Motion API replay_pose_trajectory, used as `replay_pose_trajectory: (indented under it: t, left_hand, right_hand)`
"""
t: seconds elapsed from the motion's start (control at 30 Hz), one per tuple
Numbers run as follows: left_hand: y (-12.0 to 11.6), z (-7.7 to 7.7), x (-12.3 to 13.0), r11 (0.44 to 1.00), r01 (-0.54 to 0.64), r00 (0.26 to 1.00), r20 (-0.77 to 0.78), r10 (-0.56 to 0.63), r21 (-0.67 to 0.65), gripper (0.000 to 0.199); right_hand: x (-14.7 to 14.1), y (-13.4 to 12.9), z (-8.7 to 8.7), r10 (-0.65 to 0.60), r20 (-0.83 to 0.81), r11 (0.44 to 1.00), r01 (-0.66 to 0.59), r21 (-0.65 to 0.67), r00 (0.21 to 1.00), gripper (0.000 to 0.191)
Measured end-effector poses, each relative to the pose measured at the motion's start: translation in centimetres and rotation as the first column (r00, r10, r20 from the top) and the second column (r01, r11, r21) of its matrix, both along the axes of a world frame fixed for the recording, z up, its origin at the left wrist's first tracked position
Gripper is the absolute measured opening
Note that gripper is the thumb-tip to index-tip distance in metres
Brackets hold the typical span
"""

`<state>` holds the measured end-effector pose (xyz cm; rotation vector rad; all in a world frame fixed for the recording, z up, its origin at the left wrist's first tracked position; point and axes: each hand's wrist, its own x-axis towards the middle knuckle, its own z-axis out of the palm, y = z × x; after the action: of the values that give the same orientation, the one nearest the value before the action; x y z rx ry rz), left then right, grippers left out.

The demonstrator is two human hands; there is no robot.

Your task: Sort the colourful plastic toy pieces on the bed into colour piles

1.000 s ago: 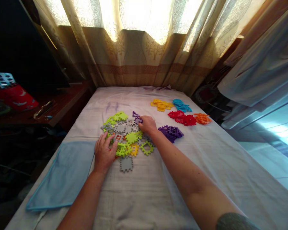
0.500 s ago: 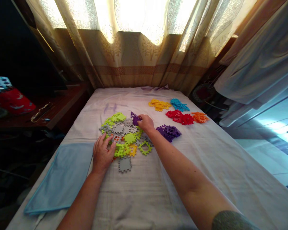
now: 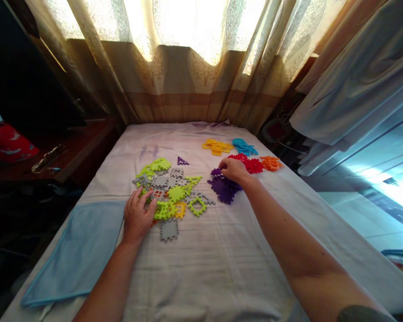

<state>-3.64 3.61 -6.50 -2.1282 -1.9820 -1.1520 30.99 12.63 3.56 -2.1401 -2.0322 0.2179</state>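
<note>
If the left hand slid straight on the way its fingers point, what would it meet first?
Probably the grey pieces just ahead of the left hand, with lime pieces beyond them; whether hand and grey pieces already touch is hard to tell.

1. Backlight pours through the far patterned curtain (image 3: 176,71), its upper folds blown out to white.
2. Deep shadow dulls the left wooden desk (image 3: 85,142).
3. The pale sheet (image 3: 201,277) is softly lit.
4. Right edge: stretched, blurred.
</note>
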Motion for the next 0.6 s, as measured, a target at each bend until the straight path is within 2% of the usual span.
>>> replay_pose_trajectory:
  t: [0.17,0.3,0.43,0.6]
  left_hand:
    - [-0.1,0.0,0.0,1.0,0.001,1.0,0.004,-0.001,-0.006,0.041]
    - [-0.2,0.0,0.0,1.0,0.002,1.0,0.016,-0.002,-0.016,0.04]
    - [-0.2,0.2,0.1,1.0,0.004,0.999,0.032,-0.003,-0.018,0.039]
    - [-0.4,0.4,0.1,1.0,-0.007,0.999,0.046,0.009,-0.028,0.038]
  right_hand:
    - [0.9,-0.8,1.4,0.063,-0.013,0.995,-0.064,-0.071,0.998,0.044]
    - [-1.0,0.1,2.0,0.121,0.007,0.992,-0.121,-0.029,0.993,0.041]
    - [-5.7,1.9,0.3,0.212,0.005,0.977,-0.212,-0.026,0.977,0.036]
    - [-11.3,4.4,-2.4,0.227,-0.004,0.974,-0.227,-0.02,0.974,0.05]
